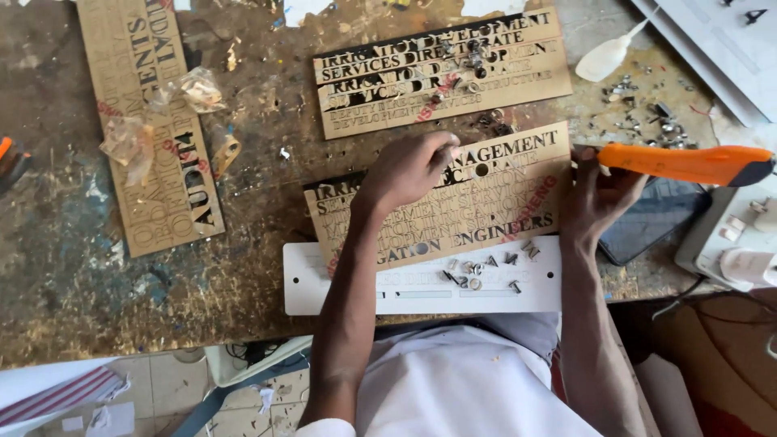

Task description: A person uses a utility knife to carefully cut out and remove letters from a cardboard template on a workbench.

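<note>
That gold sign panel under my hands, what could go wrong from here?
1. The orange utility knife in the right hand sits close to the left hand pressing on the gold sign panel; a slip might cut fingers.
2. The small cut-out pieces lying loose on the white panel near the table edge could get knocked off.

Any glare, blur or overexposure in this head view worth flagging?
Head view: mostly sharp; the left hand and right hand look slightly soft. The white sheets at top right are overexposed. The brown plate stays evenly lit, without glare. The edges bend slightly.
</note>
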